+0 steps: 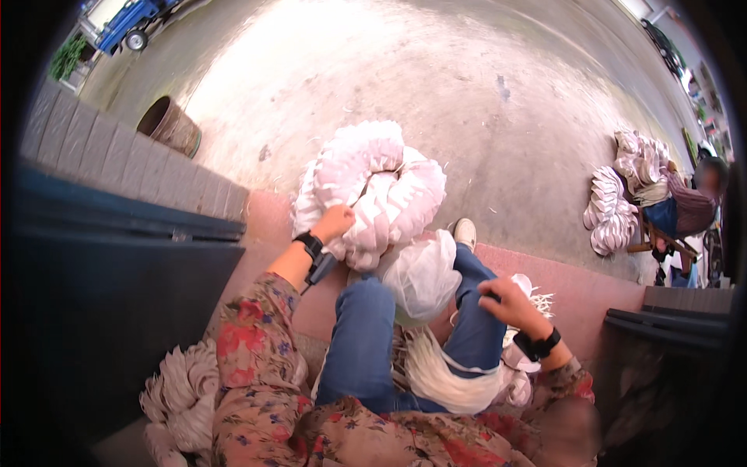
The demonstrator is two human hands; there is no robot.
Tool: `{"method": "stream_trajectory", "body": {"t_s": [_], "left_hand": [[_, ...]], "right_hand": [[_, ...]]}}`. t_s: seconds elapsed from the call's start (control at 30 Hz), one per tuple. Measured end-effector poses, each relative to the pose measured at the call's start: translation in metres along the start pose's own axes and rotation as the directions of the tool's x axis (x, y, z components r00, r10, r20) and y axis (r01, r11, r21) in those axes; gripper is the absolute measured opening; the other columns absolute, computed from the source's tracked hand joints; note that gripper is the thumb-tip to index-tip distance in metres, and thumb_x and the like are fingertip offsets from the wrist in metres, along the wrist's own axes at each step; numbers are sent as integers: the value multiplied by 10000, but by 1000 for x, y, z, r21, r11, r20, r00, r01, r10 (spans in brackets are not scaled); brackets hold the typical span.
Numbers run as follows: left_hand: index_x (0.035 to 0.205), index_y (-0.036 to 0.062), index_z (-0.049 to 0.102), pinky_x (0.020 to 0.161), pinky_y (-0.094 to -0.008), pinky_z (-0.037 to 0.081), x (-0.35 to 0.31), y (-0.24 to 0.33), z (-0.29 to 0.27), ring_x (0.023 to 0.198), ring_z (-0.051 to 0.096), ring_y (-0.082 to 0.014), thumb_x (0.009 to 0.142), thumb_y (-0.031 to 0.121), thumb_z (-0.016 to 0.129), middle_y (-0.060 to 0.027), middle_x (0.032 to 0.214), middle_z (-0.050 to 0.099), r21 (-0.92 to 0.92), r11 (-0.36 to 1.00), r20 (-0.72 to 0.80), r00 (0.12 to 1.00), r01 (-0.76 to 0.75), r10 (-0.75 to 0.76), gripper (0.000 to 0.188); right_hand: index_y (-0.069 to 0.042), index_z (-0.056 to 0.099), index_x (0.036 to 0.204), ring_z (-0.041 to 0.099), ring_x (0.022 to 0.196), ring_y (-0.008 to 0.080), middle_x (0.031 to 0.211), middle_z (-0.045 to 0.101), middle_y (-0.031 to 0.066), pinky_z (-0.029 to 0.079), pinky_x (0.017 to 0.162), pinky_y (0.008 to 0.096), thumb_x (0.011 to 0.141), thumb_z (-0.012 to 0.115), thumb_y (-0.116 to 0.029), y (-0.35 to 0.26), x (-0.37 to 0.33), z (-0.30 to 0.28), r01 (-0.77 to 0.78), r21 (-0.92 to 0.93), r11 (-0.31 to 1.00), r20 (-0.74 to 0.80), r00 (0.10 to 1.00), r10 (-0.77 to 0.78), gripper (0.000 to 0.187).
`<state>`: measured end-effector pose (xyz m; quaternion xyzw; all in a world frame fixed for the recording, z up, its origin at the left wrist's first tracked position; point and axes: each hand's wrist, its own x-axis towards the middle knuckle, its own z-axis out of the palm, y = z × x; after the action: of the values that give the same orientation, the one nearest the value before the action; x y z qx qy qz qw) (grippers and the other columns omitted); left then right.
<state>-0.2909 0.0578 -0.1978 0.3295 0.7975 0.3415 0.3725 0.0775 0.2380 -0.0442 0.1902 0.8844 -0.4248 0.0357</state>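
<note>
A large coil of pale pinkish-white, overlapping folded pieces [405, 198] lies on the ground in front of my knees. My left hand [334, 224] is at its near left side, fingers closed on its edge. Over my right thigh, my right hand [510, 302] is curled, with a small dark thing at its fingertips that I cannot make out. Between my knees sits a translucent white plastic bag [424, 272]. A hank of long cream-coloured fibres [447, 377] lies across my lap and right thigh. I wear dark bands on both wrists.
More pale bundles [183, 393] are by my left side, and others [515, 381] lie by my right thigh. A rusty bucket [170, 127] stands by the wall at left. Far right, a seated person [689, 202] is beside more pale coils [611, 210]. A blue vehicle [134, 22] is parked far left.
</note>
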Motion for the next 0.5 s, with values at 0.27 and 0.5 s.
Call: {"method": "stream_trajectory", "body": {"t_s": [0.27,0.5], "left_hand": [[1069,66,503,828,-458,382,100,6,11,1094,389,-369,687,217,624,-176,1190,418,636,768,-162,986,74,39,428],[1190,151,394,868,-603,303,135,44,-20,1177,277,-389,637,367,700,-142,1256,320,548,706,-352,890,448,-291,668]], "right_hand": [[-96,580,882,517,866,237,872,576,54,359,757,350,656,662,-181,-4,1,8,90,-214,973,-45,994,-102,255],[-95,592,855,550,831,227,842,597,43,396,745,343,629,698,-176,7,12,4,44,-33,998,-15,999,-44,262]]}}
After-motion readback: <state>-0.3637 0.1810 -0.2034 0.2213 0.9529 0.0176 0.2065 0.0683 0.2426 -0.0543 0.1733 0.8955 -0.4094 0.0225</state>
